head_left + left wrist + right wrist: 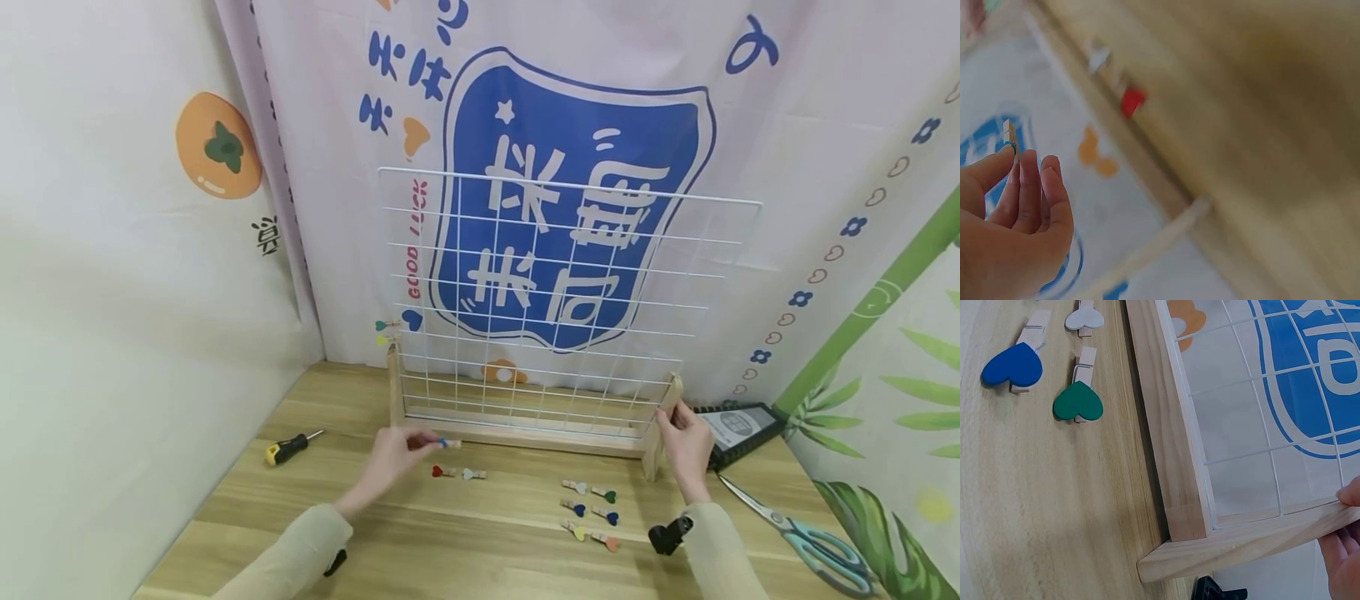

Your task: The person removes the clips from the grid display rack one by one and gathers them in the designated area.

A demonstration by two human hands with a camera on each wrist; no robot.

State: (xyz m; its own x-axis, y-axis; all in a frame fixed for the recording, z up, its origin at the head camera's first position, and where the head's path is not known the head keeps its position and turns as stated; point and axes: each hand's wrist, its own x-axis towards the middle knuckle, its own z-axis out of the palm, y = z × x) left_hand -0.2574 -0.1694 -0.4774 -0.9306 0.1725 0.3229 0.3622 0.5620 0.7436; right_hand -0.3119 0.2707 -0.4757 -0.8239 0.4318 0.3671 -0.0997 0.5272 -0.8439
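Note:
My left hand (396,457) pinches a small wooden clothespin (1009,131) with a blue decoration between thumb and fingertips, just in front of the stand's base. With its thumb and fingers, my right hand (686,442) holds the right wooden post (1254,549) of the stand. A white wire grid (570,187) rises from the wooden base bar (525,435). Clothespins with a green heart (381,326) and a yellow heart (383,340) sit at the grid's left edge. Below my left hand lie a red-heart clothespin (438,472) and a white-heart clothespin (469,474).
Several heart clothespins, among them a dark green one (1078,401) and a blue one (1013,365), lie right of centre. A yellow-black screwdriver (287,451) is at left. Scissors (813,546) and a black-edged notebook (742,429) lie at right. Printed cloth hangs behind.

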